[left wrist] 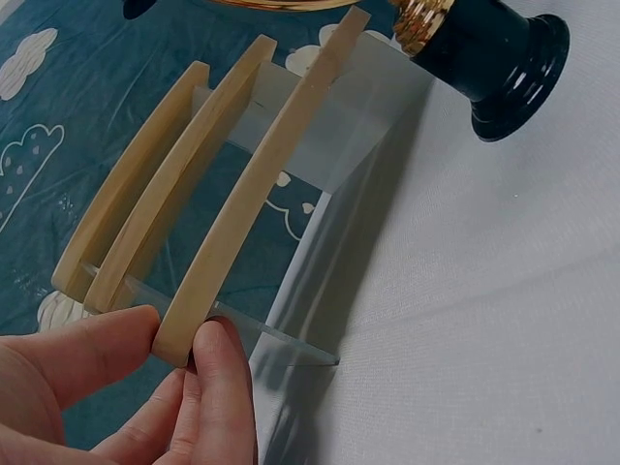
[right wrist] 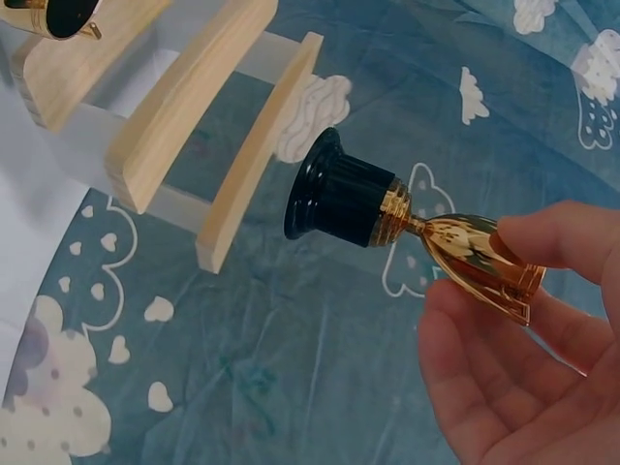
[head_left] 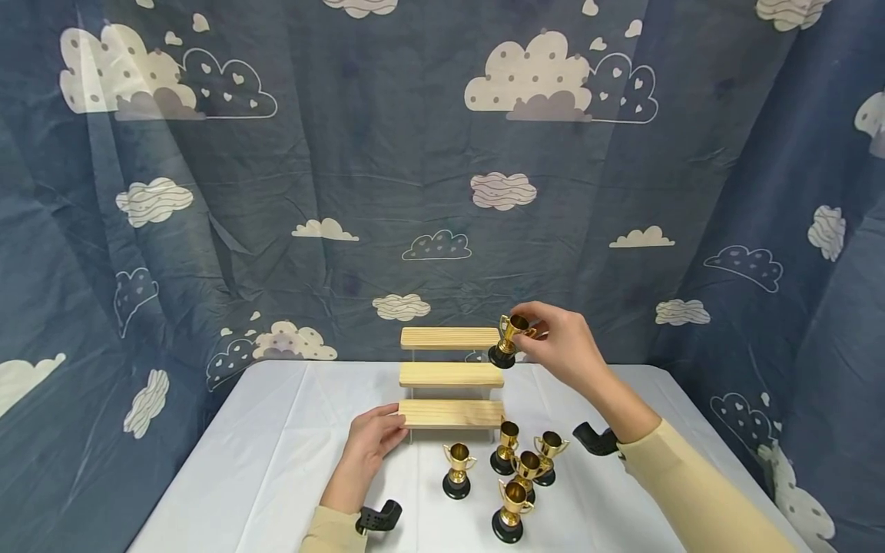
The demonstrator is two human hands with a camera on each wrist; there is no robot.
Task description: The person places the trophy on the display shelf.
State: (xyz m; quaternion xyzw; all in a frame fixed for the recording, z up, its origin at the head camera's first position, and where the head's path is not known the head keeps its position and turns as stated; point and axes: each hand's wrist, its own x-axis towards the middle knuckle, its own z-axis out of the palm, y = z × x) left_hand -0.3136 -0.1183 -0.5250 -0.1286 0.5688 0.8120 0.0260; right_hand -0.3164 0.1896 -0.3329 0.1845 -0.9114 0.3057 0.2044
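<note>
Right hand [head_left: 563, 346] pinches gold trophy [head_left: 508, 342] by its cup, base tilted toward wooden riser [head_left: 451, 374], just right of its top step; left hand [head_left: 369, 442] grips bottom step's left end

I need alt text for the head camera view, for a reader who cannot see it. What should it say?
A person's right hand holds a small gold trophy by its cup beside the top step of a three-step wooden riser, while the left hand grips the lowest step's left end. Five more gold trophies stand on the white tablecloth, before a cloud-printed blue curtain.
</note>
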